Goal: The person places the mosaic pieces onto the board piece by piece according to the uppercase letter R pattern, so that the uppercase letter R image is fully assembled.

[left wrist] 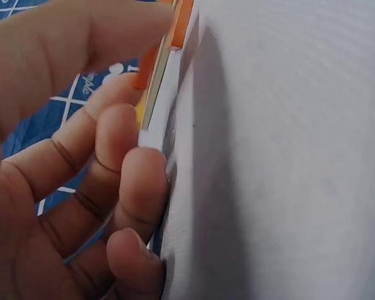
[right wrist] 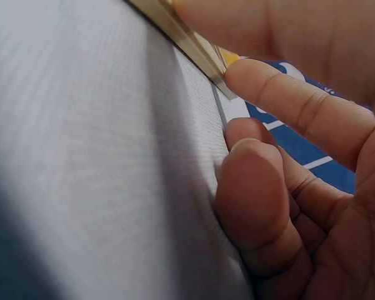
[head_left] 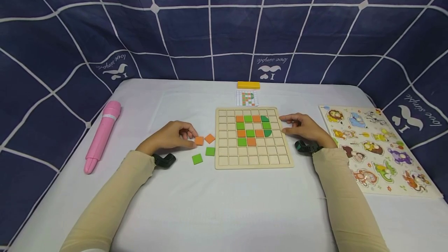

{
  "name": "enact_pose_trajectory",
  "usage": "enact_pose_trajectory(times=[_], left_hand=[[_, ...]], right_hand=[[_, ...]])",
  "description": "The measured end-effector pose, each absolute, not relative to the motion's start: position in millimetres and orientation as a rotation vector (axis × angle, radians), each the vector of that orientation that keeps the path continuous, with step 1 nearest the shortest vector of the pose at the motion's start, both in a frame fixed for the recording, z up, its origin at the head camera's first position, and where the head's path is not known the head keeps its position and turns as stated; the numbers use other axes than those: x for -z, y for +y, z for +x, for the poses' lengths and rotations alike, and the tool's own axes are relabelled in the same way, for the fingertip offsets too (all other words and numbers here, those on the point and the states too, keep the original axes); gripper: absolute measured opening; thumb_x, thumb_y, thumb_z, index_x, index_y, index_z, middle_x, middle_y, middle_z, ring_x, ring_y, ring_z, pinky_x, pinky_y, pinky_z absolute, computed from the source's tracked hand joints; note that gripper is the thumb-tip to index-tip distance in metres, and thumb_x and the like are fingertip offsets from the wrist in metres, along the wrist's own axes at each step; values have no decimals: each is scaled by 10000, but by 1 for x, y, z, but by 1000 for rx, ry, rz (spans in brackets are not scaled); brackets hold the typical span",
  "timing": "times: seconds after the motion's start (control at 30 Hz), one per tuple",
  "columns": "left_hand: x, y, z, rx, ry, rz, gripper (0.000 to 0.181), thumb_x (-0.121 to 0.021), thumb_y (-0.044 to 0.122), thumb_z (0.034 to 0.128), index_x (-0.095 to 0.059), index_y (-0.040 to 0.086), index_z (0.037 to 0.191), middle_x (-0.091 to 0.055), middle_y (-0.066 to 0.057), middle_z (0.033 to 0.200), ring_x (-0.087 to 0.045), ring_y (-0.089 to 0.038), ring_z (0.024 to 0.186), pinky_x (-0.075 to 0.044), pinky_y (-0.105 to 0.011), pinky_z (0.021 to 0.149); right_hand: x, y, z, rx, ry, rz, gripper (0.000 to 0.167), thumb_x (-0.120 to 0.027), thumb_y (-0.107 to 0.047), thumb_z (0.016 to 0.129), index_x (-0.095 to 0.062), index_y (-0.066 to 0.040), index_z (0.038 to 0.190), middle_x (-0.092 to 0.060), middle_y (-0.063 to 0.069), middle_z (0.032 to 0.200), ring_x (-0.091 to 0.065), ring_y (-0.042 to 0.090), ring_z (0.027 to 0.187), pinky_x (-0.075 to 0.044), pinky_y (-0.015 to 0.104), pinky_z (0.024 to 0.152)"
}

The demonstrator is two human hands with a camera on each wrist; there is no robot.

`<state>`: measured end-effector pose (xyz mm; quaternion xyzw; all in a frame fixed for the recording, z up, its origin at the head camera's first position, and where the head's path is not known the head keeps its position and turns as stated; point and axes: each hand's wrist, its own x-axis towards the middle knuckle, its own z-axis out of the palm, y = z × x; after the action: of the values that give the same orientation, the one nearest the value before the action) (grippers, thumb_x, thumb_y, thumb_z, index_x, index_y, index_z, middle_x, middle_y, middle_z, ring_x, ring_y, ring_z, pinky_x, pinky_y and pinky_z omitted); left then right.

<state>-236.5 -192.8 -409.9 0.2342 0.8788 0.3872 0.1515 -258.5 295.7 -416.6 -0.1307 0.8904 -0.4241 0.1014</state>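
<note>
My left hand point(head_left: 171, 135) pinches an orange square tile point(head_left: 199, 140) between thumb and forefinger; in the left wrist view part of this tile is hidden behind the thumb. Close by on the cloth lie another orange tile point(head_left: 209, 138) and two green tiles point(head_left: 210, 151). A wooden grid board point(head_left: 255, 166) bears green and orange squares and dark green curved pieces point(head_left: 267, 133), arranged like a letter R. Against the board's right edge rest the thumb and forefinger of my right hand point(head_left: 304, 128), the other fingers loosely bent.
A printed pattern card point(head_left: 247, 98) lies behind the board, with a yellow block point(head_left: 248, 85) beyond it. At the far left is a pink pen-shaped object point(head_left: 103, 137). An animal puzzle board point(head_left: 379, 151) occupies the right side, near the right forearm.
</note>
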Motion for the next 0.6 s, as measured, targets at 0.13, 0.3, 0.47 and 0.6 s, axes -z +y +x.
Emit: enact_pose_trajectory(times=[0.13,0.3,0.47,0.6], left_hand=[[408,-190,-236,-1189,2514,636,232,-873,108,858,-771,41,1054,-692,-20,903,-592,-182,804,-482,-232,730],[404,-180,-232,-1249,2562,610,249,-887,125,850,-755,33,1040,-686,-8,848,-587,-187,769,-481,-231,702],[403,-162,-226,-1254,2606,594,284,-903,195,848,-763,55,1052,-687,9,804,-582,-177,728,-468,-249,671],[401,-145,-219,-1238,2619,579,286,-912,232,853,-771,89,1056,-692,26,802,-575,-171,705,-449,-273,656]], right_hand=[[417,296,-259,1256,2629,-379,558,-815,-69,951,-617,93,1447,-574,215,1213,-457,166,846,-393,237,727],[418,296,-261,1247,2633,-378,563,-813,-68,954,-611,94,1453,-574,219,1226,-457,173,851,-392,240,731],[418,296,-260,1236,2636,-383,566,-816,-68,951,-611,94,1453,-581,222,1222,-458,172,844,-391,245,728],[417,296,-259,1249,2637,-379,561,-823,-70,944,-624,87,1445,-586,217,1216,-462,174,840,-396,245,730]])
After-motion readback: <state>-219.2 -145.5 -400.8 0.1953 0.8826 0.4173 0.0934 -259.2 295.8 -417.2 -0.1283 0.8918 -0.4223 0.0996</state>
